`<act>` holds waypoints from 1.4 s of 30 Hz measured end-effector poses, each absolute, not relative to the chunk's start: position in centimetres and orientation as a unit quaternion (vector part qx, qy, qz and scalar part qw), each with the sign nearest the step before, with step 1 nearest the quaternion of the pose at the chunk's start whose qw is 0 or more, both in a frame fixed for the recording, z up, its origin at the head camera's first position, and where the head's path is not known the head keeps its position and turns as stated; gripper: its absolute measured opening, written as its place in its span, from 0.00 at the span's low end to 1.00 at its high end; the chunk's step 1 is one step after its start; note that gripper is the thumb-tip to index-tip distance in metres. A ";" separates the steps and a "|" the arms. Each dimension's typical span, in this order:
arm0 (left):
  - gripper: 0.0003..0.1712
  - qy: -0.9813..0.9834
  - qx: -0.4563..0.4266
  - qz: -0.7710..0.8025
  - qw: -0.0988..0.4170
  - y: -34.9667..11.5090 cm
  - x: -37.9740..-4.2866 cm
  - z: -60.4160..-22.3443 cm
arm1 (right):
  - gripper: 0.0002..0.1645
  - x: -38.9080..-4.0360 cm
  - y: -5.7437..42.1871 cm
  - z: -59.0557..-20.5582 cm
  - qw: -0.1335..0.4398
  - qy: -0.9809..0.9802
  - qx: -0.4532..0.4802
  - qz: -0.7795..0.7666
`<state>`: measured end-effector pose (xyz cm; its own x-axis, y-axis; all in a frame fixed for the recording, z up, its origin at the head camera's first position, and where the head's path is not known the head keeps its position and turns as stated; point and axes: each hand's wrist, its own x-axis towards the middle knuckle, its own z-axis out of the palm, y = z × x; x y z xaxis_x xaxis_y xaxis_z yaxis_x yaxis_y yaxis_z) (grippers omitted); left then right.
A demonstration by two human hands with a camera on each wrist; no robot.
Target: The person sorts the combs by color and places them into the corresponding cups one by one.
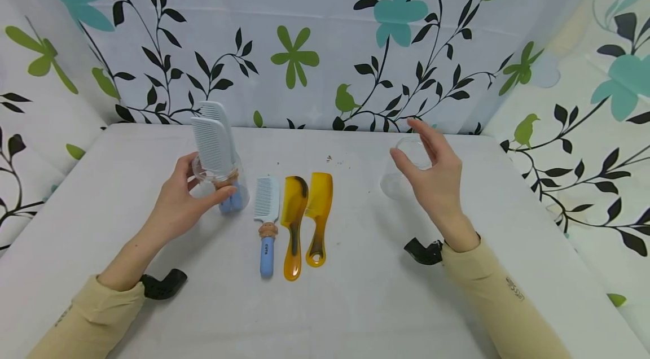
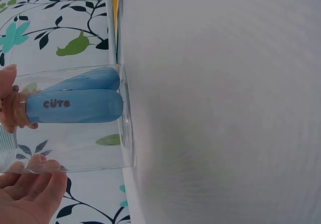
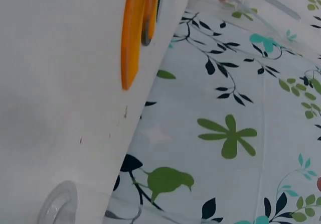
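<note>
My left hand [image 1: 178, 201] grips a clear plastic cup [image 2: 85, 153], fingers on one side and thumb on the other. In the cup stand two light-blue combs [image 1: 212, 144], teeth upward. Their blue handles [image 2: 75, 106], one lettered "CUTE", show through the wall near the base. On the right, my right hand [image 1: 437, 178] is beside a second clear cup [image 1: 397, 187], thumb and fingers spread wide apart around its rim. Only part of that cup [image 3: 62, 199] shows in the right wrist view, at the bottom left.
Between the hands, a third light-blue comb [image 1: 267, 226] and two amber-yellow combs, one dark-streaked [image 1: 293, 226] and one with a holed handle [image 1: 319, 218], lie side by side on the white table [image 1: 315, 314]. A patterned cloth [image 1: 304, 9] hangs behind the table.
</note>
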<state>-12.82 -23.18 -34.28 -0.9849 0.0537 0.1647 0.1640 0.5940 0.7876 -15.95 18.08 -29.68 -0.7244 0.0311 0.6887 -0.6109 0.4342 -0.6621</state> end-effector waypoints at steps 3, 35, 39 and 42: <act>0.56 -0.890 -0.061 -0.447 0.063 -23.2 -12.8 -34.4 | 0.36 -16.4 19.3 -29.6 0.331 -0.805 0.159 0.466; 0.56 -0.891 -0.060 -0.446 0.061 -23.2 -12.9 -34.4 | 0.55 -20.2 22.5 -35.3 0.093 -0.810 0.068 0.575; 0.55 -0.889 -0.063 -0.448 0.067 -23.1 -12.9 -34.4 | 0.53 -20.2 22.5 -35.7 0.097 -0.805 0.069 0.581; 0.55 -0.886 -0.064 -0.455 0.070 -23.0 -12.8 -34.4 | 0.50 -20.2 22.5 -36.0 0.096 -0.797 0.072 0.592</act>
